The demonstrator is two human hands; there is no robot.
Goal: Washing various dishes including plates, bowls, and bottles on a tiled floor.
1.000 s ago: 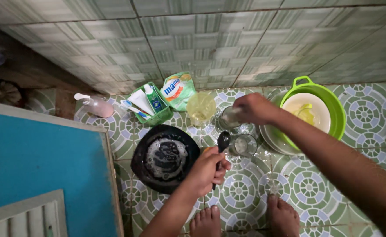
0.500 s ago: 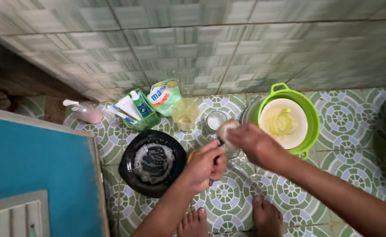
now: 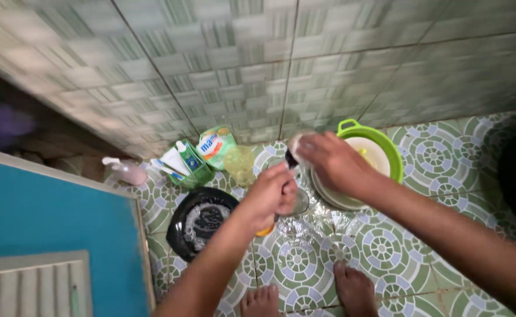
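Observation:
My left hand (image 3: 271,196) grips the handle of a dark spoon (image 3: 291,159), holding it up over the tiled floor. My right hand (image 3: 327,160) holds a pale sponge (image 3: 298,144) pressed against the spoon's bowl. Both hands are raised above a clear glass (image 3: 299,201) that stands on the wet floor. A black pan (image 3: 202,221) with soapy foam lies to the left of my left forearm. Behind my right hand sits a green basin (image 3: 381,144) with a white dish in it.
A yellowish plastic cup (image 3: 240,164), a green soap pouch (image 3: 216,145), a small green basket (image 3: 189,162) of tubes and a pink pump bottle (image 3: 127,171) line the tiled wall. A blue door (image 3: 46,223) is at the left. My bare feet (image 3: 352,286) stand below.
Both hands rose toward the camera with the spoon and sponge, and the sponge went onto the spoon's bowl. The view tilted up and shifted, so the floor items sit lower and smaller.

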